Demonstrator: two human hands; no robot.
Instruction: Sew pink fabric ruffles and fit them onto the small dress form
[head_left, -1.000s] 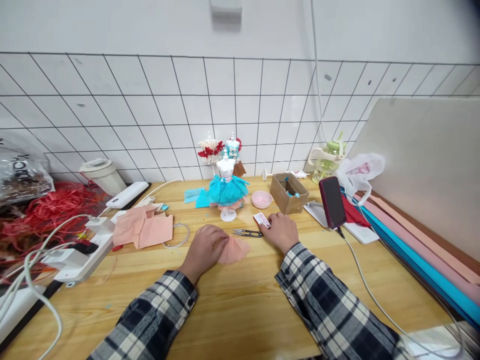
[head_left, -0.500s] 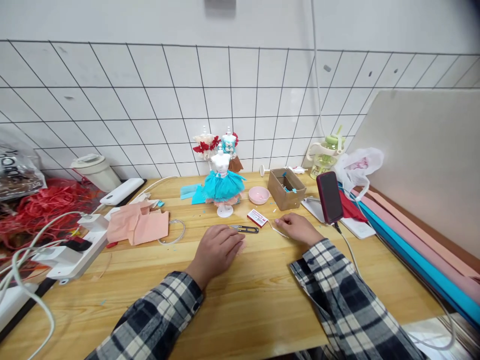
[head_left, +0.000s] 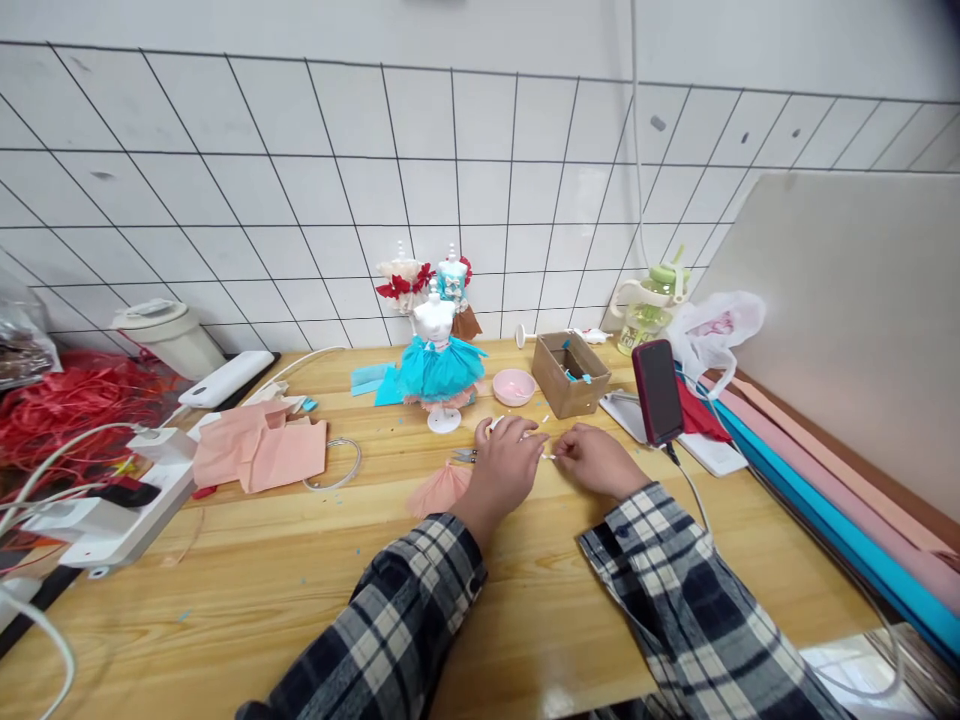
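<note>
My left hand (head_left: 504, 468) and my right hand (head_left: 597, 460) meet fingertip to fingertip over the wooden table (head_left: 480, 620). Both pinch a thin white strip (head_left: 548, 456) between them. A pleated pink fabric fan (head_left: 439, 489) lies on the table just left of my left hand, untouched. Small thread snips (head_left: 463, 455) peek out from behind my left hand. Beyond them stands a little white mannequin in a teal tutu (head_left: 439, 366).
A pink bowl (head_left: 514, 386), an open cardboard box (head_left: 573, 372), a propped phone (head_left: 657, 390) with its cable and a green bottle (head_left: 649, 306) stand behind. Peach fabric (head_left: 259, 450), a power strip (head_left: 112, 510) and red raffia (head_left: 60, 400) lie left. Paper rolls (head_left: 825, 500) line the right edge.
My left hand has left the pink fan and moved right to meet my right hand at the white strip. The small red and white box is now hidden. The view has shifted.
</note>
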